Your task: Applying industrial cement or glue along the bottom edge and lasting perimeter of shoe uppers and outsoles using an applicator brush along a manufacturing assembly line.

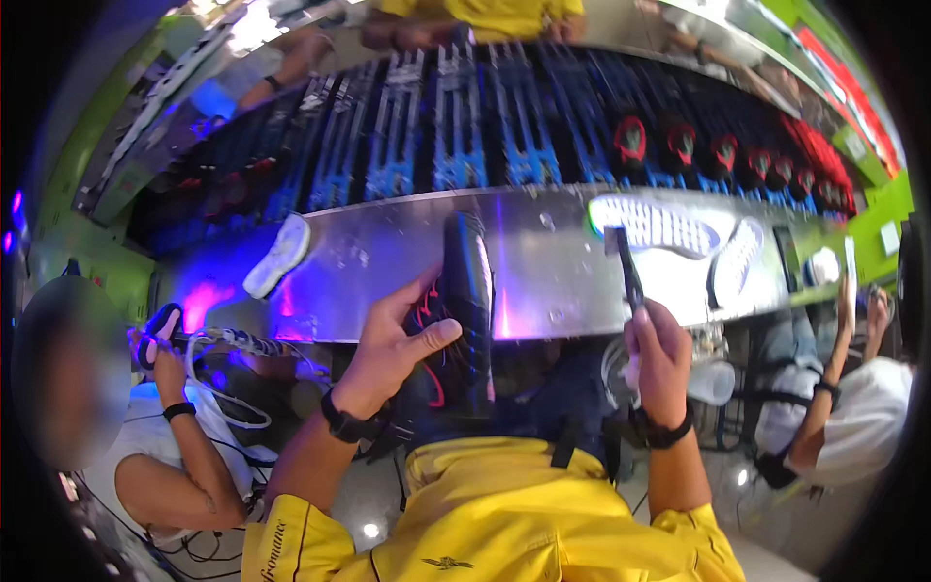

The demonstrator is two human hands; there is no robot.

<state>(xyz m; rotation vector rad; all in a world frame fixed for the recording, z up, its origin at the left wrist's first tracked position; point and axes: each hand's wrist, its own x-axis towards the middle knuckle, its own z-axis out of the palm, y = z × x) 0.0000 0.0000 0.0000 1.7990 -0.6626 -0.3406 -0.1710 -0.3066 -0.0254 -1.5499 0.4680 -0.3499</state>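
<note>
My left hand (393, 344) is closed on a black shoe (467, 301) with red laces. The shoe is tipped on its side, with its long dark side wall facing right, and reaches over the near edge of the metal table. My right hand (659, 354) grips a thin dark brush (628, 270) by its handle. The brush head points up and away, right of the shoe and apart from it. Nearest the brush lies a white patterned shoe sole (655, 228), with a second sole (737, 262) to its right.
The metal table (378, 267) carries another white sole (278, 257) at left. Behind it runs a conveyor with blue-based racks (456, 170); red-and-black shoes (630, 141) sit at its right. Seated co-workers flank me: one holds a shoe (160, 335) at left. A plastic cup (713, 381) is at right.
</note>
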